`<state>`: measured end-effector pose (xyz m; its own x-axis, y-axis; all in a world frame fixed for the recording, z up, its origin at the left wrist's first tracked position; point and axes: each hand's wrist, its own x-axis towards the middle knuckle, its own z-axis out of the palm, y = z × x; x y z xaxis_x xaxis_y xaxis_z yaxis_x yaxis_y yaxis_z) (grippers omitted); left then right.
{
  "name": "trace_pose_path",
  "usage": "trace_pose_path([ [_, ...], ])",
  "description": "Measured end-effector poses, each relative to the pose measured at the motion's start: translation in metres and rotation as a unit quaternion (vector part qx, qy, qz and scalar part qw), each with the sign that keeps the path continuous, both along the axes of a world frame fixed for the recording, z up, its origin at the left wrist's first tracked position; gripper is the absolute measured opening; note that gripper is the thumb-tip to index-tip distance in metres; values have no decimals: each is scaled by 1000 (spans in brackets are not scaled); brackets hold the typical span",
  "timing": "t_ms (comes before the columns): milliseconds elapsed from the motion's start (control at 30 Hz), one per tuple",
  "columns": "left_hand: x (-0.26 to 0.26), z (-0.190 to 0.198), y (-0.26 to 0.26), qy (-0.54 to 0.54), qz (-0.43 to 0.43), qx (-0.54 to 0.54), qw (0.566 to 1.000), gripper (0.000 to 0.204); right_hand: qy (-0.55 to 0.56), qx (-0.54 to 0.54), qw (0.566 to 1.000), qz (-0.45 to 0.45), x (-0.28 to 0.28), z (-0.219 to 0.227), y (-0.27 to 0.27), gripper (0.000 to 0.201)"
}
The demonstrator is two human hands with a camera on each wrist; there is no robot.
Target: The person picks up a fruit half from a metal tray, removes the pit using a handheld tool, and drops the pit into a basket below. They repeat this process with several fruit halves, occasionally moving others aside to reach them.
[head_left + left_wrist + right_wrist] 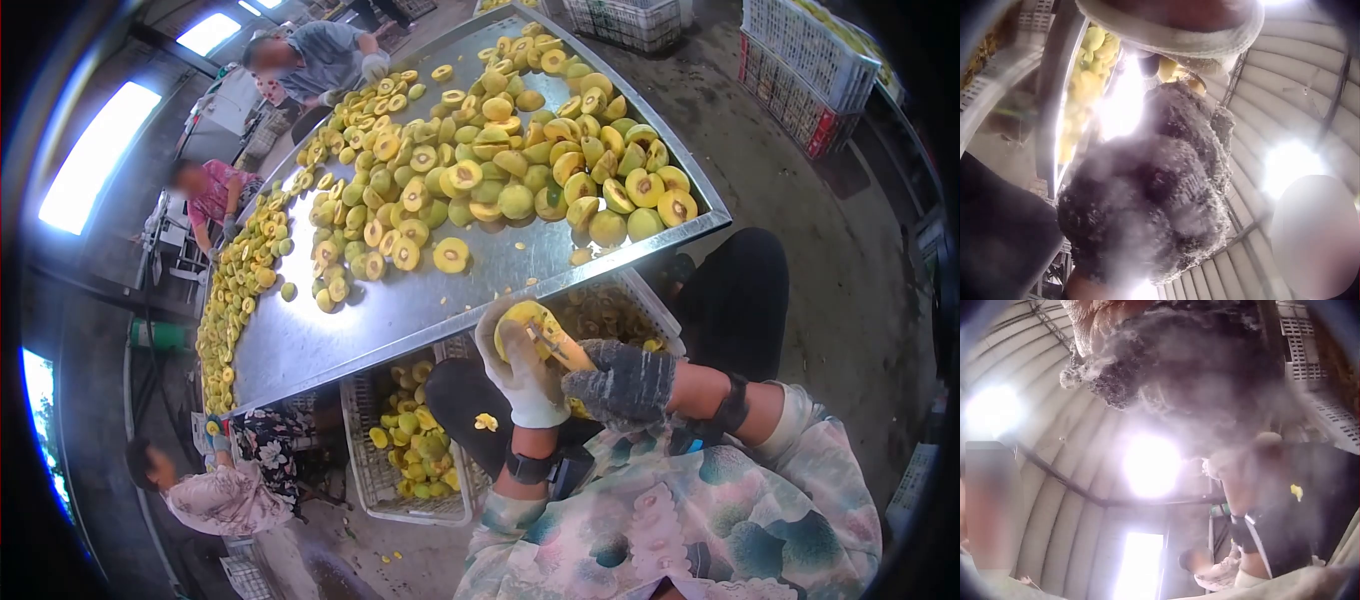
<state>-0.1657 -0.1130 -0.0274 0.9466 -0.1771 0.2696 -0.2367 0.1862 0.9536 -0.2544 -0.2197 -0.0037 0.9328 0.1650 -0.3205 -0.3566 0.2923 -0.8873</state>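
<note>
In the head view my left hand (522, 368), in a white glove, grips a yellow peach (538, 318) with its cut side toward the right hand. My right hand (628, 380), in a dark grey knit glove, curls round a short tan tool (566, 350) whose dark tip meets the peach; I cannot tell its exact kind. Both hands are close together over my lap, just below the near edge of the metal table (400, 350). The dark glove (1141, 206) fills the left wrist view, below the white cuff. The right wrist view shows mostly blurred dark glove (1191, 381).
Many halved peaches (462, 175) cover the table, which has a raised rim. A crate (362, 485) of peach pieces stands below left; another crate (655, 312) sits under the table edge. Other people (310, 60) work along the far side. Stacked crates (810, 60) stand at right.
</note>
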Motion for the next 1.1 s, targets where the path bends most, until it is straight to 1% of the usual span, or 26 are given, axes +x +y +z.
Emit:
trace_pose_path([
  [33, -3, 4, 2, 1, -2, 0, 1000, 39, 1, 0, 1000, -2, 2, -7, 1, 21],
  [100, -6, 17, 8, 126, -92, -37, 987, 47, -126, -142, 981, -44, 5, -17, 1, 21],
  [133, 4, 23, 16, 154, -193, -73, 966, 51, -124, -143, 981, -49, 4, -6, -4, 21],
  [167, 14, 29, 24, 188, -288, -98, 934, 56, -86, -77, 993, -8, 1, 14, -10, 21],
  [200, 27, 26, 33, 272, -391, -168, 863, 54, -48, -10, 998, 36, 0, 25, -13, 21],
  [267, 26, 33, 28, 253, -371, -109, 887, 55, -67, -59, 995, 40, 5, 10, -4, 25],
  [300, 22, 29, 22, 136, -272, -13, 953, 53, -74, -61, 995, 21, 7, 1, 1, 26],
  [333, 14, 26, 15, 100, -187, -14, 977, 52, -81, -65, 995, 2, 8, -3, 4, 27],
  [367, 7, 23, 7, 66, -98, -7, 993, 52, -82, -65, 995, -1, 9, -1, 6, 27],
  [400, 5, 22, 4, 65, -101, -5, 993, 52, -73, -70, 995, -3, 9, 4, 7, 27],
  [467, 1, 19, 3, 24, -29, 36, 999, 50, -60, -72, 996, -8, 7, 11, 6, 27],
  [500, 0, 18, 4, 26, -29, 37, 999, 50, -33, -79, 996, 23, 7, 15, 0, 26],
  [567, 3, 20, 4, 21, -104, 22, 994, 45, -8, -87, 995, 53, 6, 21, -5, 25],
  [633, 5, 33, 7, 121, -183, -64, 974, 49, -46, 9, 998, 37, 2, 23, -6, 22],
  [667, 8, 33, 7, 120, -183, -61, 974, 49, -47, 12, 998, 37, 2, 25, -7, 22],
  [733, 15, 32, 5, 20, -126, 45, 991, 55, 46, 78, 995, 47, 4, 31, -12, 21],
  [767, 12, 30, 0, 33, -95, 22, 995, 56, 44, 80, 995, 48, 3, 26, -12, 21],
  [800, 13, 29, -2, 34, -94, 24, 995, 56, 63, 182, 980, 53, 1, 17, -10, 21],
  [833, 13, 27, -4, 88, -126, -3, 988, 56, 84, 283, 954, 57, -2, 9, -8, 21],
  [867, 14, 25, -5, 142, -158, -30, 977, 57, 86, 284, 953, 58, -4, 5, -8, 21],
  [900, 18, 19, -2, 143, -210, -51, 966, 55, 95, 338, 934, 66, -5, 3, -7, 21],
  [933, 19, 16, -3, 143, -208, -51, 966, 55, 104, 392, 911, 74, -6, -1, -6, 22],
  [1000, 19, 12, -3, 222, -351, -184, 891, 54, 125, 421, 895, 81, -4, -21, -2, 21],
  [1033, 22, 7, -3, 200, -275, -140, 930, 51, 145, 447, 878, 85, -3, -24, -2, 20],
  [1067, 24, 4, 1, 199, -272, -141, 931, 51, 147, 446, 879, 88, -4, -25, -4, 20],
  [1100, 29, 4, 9, 215, -145, -100, 961, 49, 118, 368, 919, 76, -6, -23, -6, 21],
])
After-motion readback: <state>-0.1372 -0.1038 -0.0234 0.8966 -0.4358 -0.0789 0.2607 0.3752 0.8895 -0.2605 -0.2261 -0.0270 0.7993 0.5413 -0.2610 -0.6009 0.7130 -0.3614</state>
